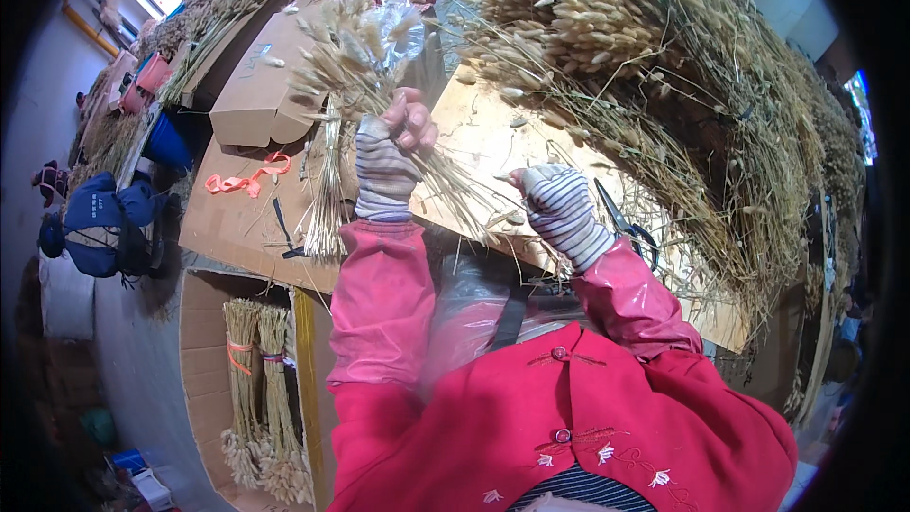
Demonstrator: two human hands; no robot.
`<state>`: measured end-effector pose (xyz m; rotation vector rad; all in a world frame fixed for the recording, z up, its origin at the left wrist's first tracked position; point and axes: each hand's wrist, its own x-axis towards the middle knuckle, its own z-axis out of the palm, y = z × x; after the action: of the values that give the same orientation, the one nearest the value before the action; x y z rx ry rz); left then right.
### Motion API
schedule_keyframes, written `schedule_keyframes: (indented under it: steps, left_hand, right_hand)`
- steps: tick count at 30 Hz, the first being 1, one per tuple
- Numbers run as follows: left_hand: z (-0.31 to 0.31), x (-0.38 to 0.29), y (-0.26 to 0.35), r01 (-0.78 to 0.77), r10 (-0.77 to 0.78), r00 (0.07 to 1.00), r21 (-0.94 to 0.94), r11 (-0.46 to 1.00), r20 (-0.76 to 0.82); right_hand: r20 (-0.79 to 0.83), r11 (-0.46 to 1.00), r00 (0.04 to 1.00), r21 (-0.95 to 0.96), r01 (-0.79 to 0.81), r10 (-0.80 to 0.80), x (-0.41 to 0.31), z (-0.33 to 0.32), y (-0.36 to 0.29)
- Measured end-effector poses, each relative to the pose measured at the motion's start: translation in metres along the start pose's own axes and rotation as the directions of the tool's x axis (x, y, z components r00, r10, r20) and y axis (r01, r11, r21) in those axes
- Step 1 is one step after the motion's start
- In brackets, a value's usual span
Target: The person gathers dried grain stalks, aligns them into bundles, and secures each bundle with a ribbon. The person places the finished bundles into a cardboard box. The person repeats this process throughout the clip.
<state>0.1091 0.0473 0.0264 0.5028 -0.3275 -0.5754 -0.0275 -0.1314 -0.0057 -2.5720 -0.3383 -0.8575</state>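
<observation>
My left hand (394, 149), in a striped fingerless glove, grips a bunch of dried bunny-tail grass (348, 50). Its fluffy heads point up and away; the stems slant down to the right below my fist. My right hand (561, 210), gloved alike, is over the plywood board (483, 128) near the stem ends. Its fingers are curled, and a small pale bit shows at the fingertips; whether they pinch it is unclear. Just right of that hand lie scissors (625, 224) with dark handles. Another bunch of stems (329, 192) rests left of my left wrist.
A large heap of dried grass (682, 85) covers the right side. Cardboard (242, 227) at left bears an orange ribbon (249, 176) and a closed carton (263, 85). Below, an open box (202, 370) holds two tied bundles (259, 384). A blue bucket (169, 141) stands farther left.
</observation>
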Motion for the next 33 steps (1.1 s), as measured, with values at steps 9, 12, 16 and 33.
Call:
schedule_keyframes:
  steps: [9, 12, 16, 33]
  left_hand:
    - [-0.008, 0.006, 0.019, -0.097, 0.107, 0.989, 0.097, 0.991, -0.105]
    - [-0.014, 0.015, 0.028, -0.128, 0.128, 0.992, -0.007, 0.992, -0.005]
    - [-0.013, 0.021, 0.034, -0.073, 0.073, 0.997, -0.008, 0.997, 0.024]
    - [0.037, 0.009, -0.066, 0.200, -0.239, 0.930, 0.160, 0.967, 0.280]
  right_hand:
    - [0.258, 0.904, 0.905, 0.177, -0.388, 0.338, -0.019, -0.097, 0.028]
    - [0.294, 0.798, 0.795, 0.143, -0.586, 0.531, -0.029, -0.128, 0.041]
    - [0.355, 0.685, 0.684, 0.147, -0.714, 0.637, -0.026, -0.159, 0.029]
    - [0.135, 0.961, 0.954, -0.117, -0.252, 0.266, 0.137, -0.096, 0.016]
